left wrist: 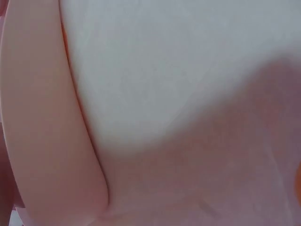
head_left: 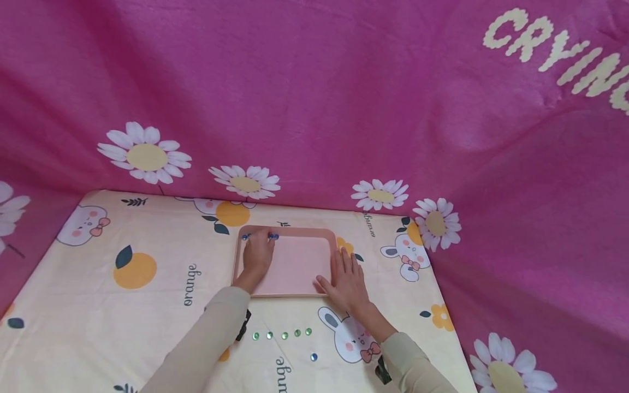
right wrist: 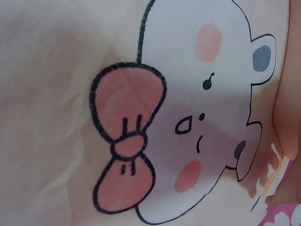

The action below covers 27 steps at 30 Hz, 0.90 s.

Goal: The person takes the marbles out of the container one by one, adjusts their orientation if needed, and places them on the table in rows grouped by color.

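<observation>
A shallow pink tray (head_left: 295,267) lies on the printed cloth; its pale outer wall (left wrist: 47,117) fills the left side of the left wrist view. My left hand (head_left: 259,254) reaches into the tray's far left corner, fingers bent down among small shiny blue gems (head_left: 276,237). Another blue gem (head_left: 244,237) shows left of the fingers. I cannot tell whether the hidden fingertips pinch a gem. My right hand (head_left: 349,281) lies along the tray's right edge, fingers straight and spread, thumb over the near right corner.
Several green gems (head_left: 285,335) form a row on the cloth in front of the tray. A single blue gem (head_left: 314,357) lies nearer me. The cream cloth (head_left: 162,327) carries rabbit and orange prints. Magenta fabric (head_left: 314,109) with daisies rises behind and at both sides.
</observation>
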Available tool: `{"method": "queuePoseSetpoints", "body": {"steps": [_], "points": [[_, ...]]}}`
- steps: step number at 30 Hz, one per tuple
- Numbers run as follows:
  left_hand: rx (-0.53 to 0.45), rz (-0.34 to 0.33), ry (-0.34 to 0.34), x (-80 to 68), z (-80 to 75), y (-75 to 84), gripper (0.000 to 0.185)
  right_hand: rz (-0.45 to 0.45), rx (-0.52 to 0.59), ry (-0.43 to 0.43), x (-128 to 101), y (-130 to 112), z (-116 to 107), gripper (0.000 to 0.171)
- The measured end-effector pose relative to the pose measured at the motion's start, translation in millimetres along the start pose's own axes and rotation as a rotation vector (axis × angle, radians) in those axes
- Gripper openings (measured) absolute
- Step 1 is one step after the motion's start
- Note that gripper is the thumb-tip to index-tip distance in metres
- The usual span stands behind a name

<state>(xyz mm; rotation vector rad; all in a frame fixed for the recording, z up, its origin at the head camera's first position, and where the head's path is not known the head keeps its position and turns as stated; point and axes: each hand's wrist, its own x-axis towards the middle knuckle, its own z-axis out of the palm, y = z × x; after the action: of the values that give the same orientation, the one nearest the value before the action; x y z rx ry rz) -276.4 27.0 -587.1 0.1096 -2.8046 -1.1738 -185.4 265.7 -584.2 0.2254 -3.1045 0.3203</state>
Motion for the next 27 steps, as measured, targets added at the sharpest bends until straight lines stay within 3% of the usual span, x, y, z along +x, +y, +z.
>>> {"method": "queuePoseSetpoints", "body": {"steps": [7, 15, 21, 27], "points": [[0.004, 0.008, -0.002, -0.1, -2.4, -1.0, 0.023, -0.003, -0.013, -0.005, 1, -2, -1, 0.094], [-0.139, 0.161, 0.001, -11.6, -9.4, 3.4, 0.015, -0.003, -0.003, 0.000, 1, -1, -1, 0.094], [-0.306, 0.285, -0.017, -38.5, -17.5, 20.9, 0.014, -0.013, 0.001, 0.012, 1, -1, -1, 0.094], [-0.358, 0.323, -0.146, -80.5, -27.4, 38.6, 0.016, -0.012, -0.002, 0.001, -1, 0, -3, 0.094]]}}
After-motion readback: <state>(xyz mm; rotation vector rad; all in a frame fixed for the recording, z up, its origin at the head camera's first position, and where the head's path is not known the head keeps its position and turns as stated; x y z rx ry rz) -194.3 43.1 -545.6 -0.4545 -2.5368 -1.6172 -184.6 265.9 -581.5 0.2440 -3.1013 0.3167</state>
